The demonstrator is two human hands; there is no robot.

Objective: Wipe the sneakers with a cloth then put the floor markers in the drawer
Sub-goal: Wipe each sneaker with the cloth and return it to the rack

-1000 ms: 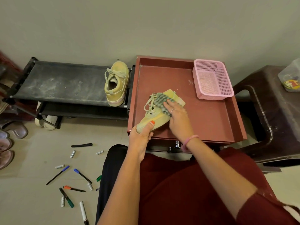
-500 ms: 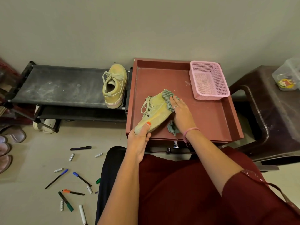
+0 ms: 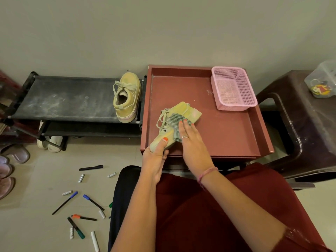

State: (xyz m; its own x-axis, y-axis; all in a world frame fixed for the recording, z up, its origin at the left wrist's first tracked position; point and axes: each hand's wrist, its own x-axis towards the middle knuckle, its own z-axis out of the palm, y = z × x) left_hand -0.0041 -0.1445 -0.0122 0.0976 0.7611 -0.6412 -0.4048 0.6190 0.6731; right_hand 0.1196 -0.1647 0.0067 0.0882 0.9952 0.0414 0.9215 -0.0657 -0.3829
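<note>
Left hand [image 3: 156,155] reaches forward and grips the toe of a sneaker [image 3: 175,122] lying on its side on the red tray [image 3: 234,131]; right hand [image 3: 193,142], fingers straight, presses a cloth [image 3: 175,122] against its side.

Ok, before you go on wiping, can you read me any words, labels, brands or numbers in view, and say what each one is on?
No text can be read anywhere.
Markers and loose caps on the floor: any print too small to read.
Yellow and red sticker on the clear plastic container: blurred, unreadable.
Sneaker under the cloth and sneaker on the rack: no brand visible.
Pink basket: no label visible.
</note>
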